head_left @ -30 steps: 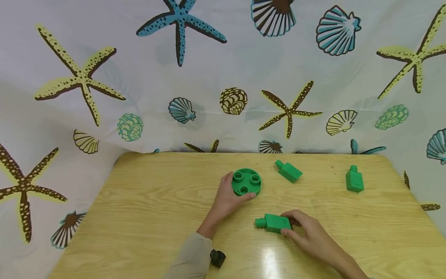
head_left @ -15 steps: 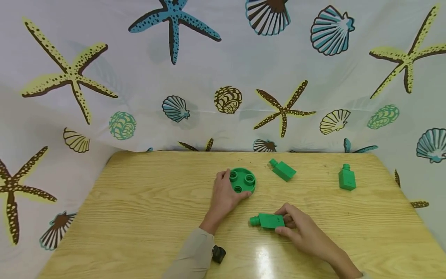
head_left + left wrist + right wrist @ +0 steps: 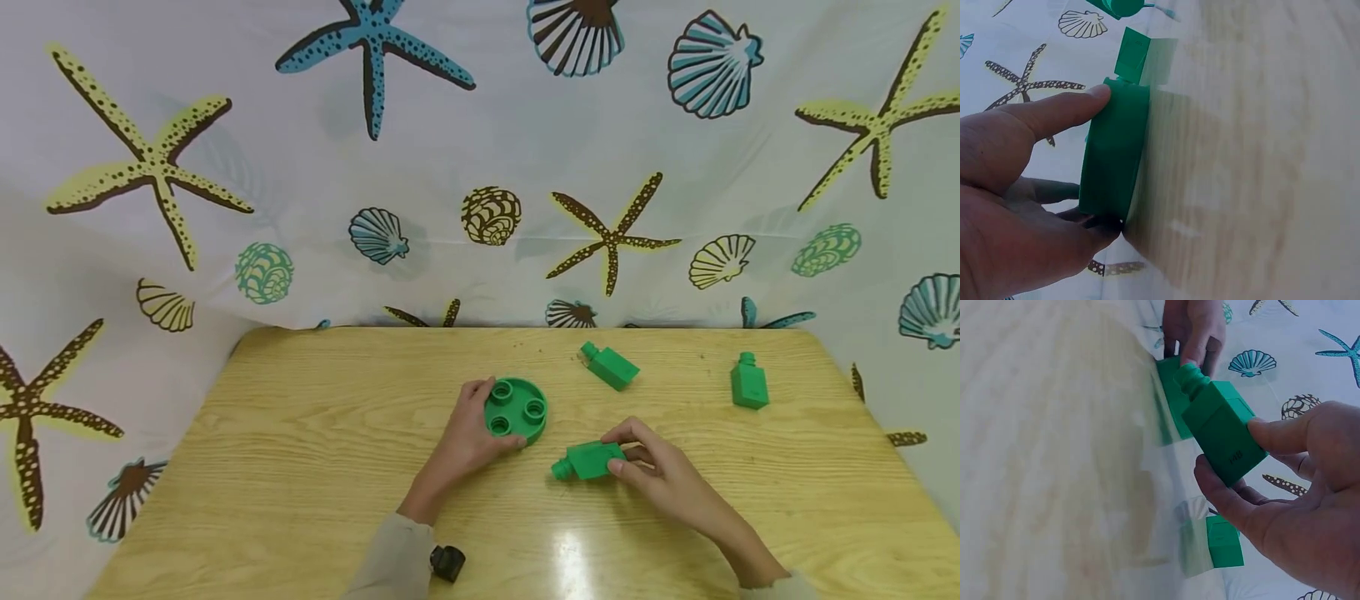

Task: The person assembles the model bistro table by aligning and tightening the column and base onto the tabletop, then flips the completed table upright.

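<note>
A round green base (image 3: 517,409) with three threaded sockets stands on the table, sockets facing up. My left hand (image 3: 463,440) grips its left rim, thumb at the near side and fingers at the far side; the left wrist view shows the base's side wall (image 3: 1116,150). My right hand (image 3: 666,477) pinches the rear end of a green rectangular block with a threaded neck (image 3: 592,460). The neck points left toward the base, tilted slightly down and apart from it. In the right wrist view the held block (image 3: 1225,434) bears a small dark marking resembling "M8".
A similar green block (image 3: 611,367) lies on its side behind the right hand. Farther right is another green block (image 3: 749,385) with its neck pointing away. A black strap piece (image 3: 447,563) is by the left sleeve. A shell-patterned cloth (image 3: 435,167) hangs behind the wooden table (image 3: 322,433).
My left hand has drawn the round base a little nearer. My right hand has raised the block and tilted its neck downward. The other two blocks stay in place on the table.
</note>
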Motion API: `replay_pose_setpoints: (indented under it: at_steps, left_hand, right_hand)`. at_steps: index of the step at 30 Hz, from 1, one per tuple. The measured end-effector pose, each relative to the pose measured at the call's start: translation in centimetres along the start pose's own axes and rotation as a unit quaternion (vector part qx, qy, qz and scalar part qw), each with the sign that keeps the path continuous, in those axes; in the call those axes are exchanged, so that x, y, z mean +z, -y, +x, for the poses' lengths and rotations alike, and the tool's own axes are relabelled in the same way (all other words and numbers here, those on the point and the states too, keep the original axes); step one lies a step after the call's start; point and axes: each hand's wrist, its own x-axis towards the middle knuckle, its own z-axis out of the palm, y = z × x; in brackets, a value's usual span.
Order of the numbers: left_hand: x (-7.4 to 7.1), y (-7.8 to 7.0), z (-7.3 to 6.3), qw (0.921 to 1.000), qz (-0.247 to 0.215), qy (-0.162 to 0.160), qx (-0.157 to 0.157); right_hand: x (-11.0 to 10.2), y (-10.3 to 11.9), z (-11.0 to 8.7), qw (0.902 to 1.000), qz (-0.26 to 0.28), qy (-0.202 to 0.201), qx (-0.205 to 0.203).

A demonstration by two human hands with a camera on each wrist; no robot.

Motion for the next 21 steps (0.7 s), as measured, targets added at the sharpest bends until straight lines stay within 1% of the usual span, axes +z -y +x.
replay_pose_setpoints:
  at_steps: [3,6,10,14,17,19,21]
  left_hand:
    - [-0.5,0.2,-0.4,0.9997,-0.011,0.019,0.007]
    - [-1.0,0.4,-0.7,0.9992,-0.021,0.031,0.013]
    - [-1.7,1.3,-0.9,0.9983,-0.042,0.034,0.022]
    - [-2.4,1.9,-0.8,0.9979,-0.040,0.038,0.033]
    - [-2.4,2.0,-0.6,0.9971,-0.032,0.053,0.044]
    - [-2.3,2.0,-0.5,0.9959,-0.036,0.062,0.055]
    - [-2.1,2.0,-0.4,0.9948,-0.043,0.070,0.059]
  right_hand:
    - [-0.3,0.3,0.4,0.9997,0.003,-0.026,0.000]
    - [-0.6,0.3,0.8,0.9990,0.013,-0.042,0.003]
    - [-0.7,0.3,1.7,0.9975,0.032,-0.063,0.001]
    - [-0.4,0.7,2.8,0.9950,0.045,-0.088,-0.013]
    - [-0.3,0.9,3.3,0.9926,0.051,-0.108,-0.021]
    - [-0.4,1.1,3.6,0.9907,0.053,-0.122,-0.028]
    - [-0.6,1.3,4.0,0.9886,0.057,-0.135,-0.034]
